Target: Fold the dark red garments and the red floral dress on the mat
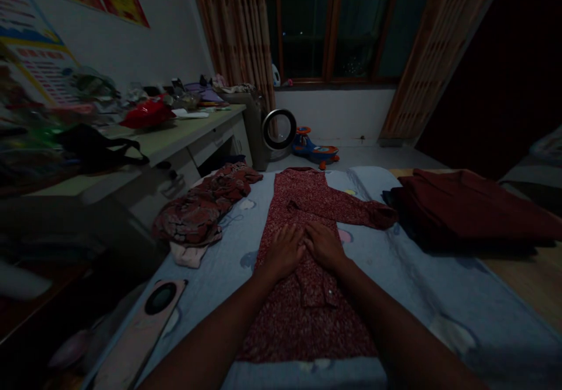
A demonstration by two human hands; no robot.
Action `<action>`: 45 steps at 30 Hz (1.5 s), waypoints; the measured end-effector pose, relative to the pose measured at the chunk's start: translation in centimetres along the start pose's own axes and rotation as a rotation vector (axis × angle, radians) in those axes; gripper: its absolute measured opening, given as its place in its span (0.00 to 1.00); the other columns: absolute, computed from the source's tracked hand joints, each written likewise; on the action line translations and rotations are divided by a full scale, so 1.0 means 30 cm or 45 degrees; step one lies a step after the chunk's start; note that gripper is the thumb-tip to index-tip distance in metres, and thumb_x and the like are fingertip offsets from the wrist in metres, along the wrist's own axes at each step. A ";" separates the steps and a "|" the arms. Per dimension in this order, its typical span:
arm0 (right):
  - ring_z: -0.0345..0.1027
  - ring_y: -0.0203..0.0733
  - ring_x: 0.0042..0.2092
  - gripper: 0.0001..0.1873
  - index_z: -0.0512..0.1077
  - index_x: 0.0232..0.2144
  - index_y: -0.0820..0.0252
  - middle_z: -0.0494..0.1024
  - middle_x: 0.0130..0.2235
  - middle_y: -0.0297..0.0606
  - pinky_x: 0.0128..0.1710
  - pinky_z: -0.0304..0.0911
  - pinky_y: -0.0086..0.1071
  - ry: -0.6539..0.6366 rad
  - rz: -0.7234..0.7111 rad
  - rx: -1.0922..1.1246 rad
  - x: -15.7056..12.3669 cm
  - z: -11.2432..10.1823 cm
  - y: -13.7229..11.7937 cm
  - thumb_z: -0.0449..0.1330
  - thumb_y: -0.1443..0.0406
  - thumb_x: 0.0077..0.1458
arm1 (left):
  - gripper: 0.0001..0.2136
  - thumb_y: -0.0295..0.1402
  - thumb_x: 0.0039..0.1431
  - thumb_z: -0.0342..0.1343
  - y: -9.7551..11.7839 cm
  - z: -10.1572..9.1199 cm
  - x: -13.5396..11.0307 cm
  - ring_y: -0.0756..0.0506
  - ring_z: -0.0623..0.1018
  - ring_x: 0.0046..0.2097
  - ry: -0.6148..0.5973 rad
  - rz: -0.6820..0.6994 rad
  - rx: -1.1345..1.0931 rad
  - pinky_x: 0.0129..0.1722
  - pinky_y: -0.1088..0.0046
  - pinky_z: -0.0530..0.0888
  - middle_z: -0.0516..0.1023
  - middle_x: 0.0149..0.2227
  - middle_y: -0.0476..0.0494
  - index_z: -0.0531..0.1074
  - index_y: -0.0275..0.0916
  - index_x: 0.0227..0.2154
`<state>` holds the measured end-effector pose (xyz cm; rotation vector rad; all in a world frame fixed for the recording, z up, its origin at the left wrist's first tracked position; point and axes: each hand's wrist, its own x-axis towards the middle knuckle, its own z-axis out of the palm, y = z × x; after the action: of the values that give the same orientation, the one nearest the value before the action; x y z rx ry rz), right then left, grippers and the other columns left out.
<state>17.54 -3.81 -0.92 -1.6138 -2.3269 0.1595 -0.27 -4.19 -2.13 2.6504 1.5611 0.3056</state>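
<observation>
A dark red speckled long-sleeved garment (302, 334) lies spread on the bed. One sleeve (316, 287) is folded over its body and runs toward me, with a small button near the cuff. The other sleeve (360, 208) stretches out to the right. Flat on the middle of the garment rests my left hand (286, 249), fingers extended and holding nothing. My right hand (324, 245) lies right beside it on the folded sleeve, its fingers slightly bent and touching the cloth. The two hands almost meet at the thumbs.
A rumpled patterned garment (197, 208) lies left on the blue sheet (219, 314), above a pink phone (140, 334). Folded dark clothes (474, 208) are stacked right. A cluttered desk (193, 123) stands left; beyond the bed are a front-loading washer (280, 129) and a ride-on toy (314, 147).
</observation>
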 end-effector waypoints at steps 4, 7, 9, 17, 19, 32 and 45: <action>0.49 0.49 0.68 0.29 0.60 0.64 0.66 0.59 0.67 0.50 0.66 0.45 0.44 -0.022 0.105 -0.083 -0.034 -0.009 0.051 0.49 0.57 0.67 | 0.26 0.44 0.70 0.39 0.002 -0.006 0.000 0.38 0.52 0.71 -0.007 -0.006 0.013 0.68 0.53 0.53 0.55 0.70 0.39 0.57 0.42 0.66; 0.45 0.51 0.70 0.31 0.57 0.66 0.64 0.55 0.69 0.48 0.66 0.44 0.48 -0.052 0.221 -0.145 -0.068 -0.031 0.073 0.48 0.55 0.67 | 0.26 0.44 0.70 0.39 0.004 -0.012 -0.001 0.38 0.52 0.71 -0.023 -0.004 0.009 0.68 0.54 0.52 0.55 0.70 0.40 0.57 0.41 0.67; 0.46 0.53 0.69 0.31 0.57 0.66 0.64 0.55 0.69 0.49 0.65 0.45 0.50 -0.066 0.336 -0.176 -0.087 -0.053 0.067 0.48 0.54 0.67 | 0.26 0.43 0.70 0.39 0.005 -0.017 0.000 0.39 0.52 0.71 -0.038 -0.006 0.010 0.68 0.54 0.51 0.55 0.70 0.40 0.56 0.41 0.67; 0.53 0.47 0.66 0.25 0.64 0.61 0.61 0.62 0.66 0.48 0.64 0.48 0.44 0.002 0.150 -0.054 -0.134 -0.089 -0.064 0.52 0.64 0.64 | 0.24 0.40 0.68 0.45 0.064 -0.074 -0.034 0.38 0.49 0.72 0.134 -0.070 0.069 0.68 0.51 0.50 0.49 0.72 0.39 0.59 0.43 0.65; 0.55 0.47 0.66 0.25 0.64 0.62 0.61 0.63 0.65 0.48 0.64 0.48 0.44 -0.007 0.121 -0.032 -0.144 -0.063 -0.080 0.52 0.63 0.64 | 0.23 0.39 0.68 0.44 0.095 -0.078 -0.072 0.37 0.51 0.71 0.126 -0.108 0.059 0.68 0.49 0.51 0.53 0.71 0.39 0.60 0.42 0.64; 0.48 0.49 0.68 0.29 0.60 0.65 0.58 0.57 0.69 0.45 0.65 0.43 0.52 -0.005 0.331 -0.116 -0.193 -0.050 -0.003 0.48 0.54 0.66 | 0.26 0.38 0.67 0.43 0.149 -0.031 -0.189 0.38 0.53 0.71 0.018 -0.107 -0.030 0.69 0.50 0.50 0.55 0.70 0.41 0.56 0.41 0.67; 0.48 0.45 0.69 0.27 0.58 0.66 0.60 0.58 0.68 0.44 0.67 0.40 0.49 -0.039 0.050 -0.029 -0.202 -0.017 -0.039 0.45 0.62 0.66 | 0.27 0.38 0.67 0.43 0.154 -0.030 -0.189 0.40 0.52 0.71 0.038 -0.114 -0.070 0.69 0.52 0.49 0.55 0.70 0.43 0.54 0.38 0.67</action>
<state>18.60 -9.91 -1.25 -1.6799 -2.3290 0.1682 0.86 -11.44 -1.42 2.5378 1.6498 0.3791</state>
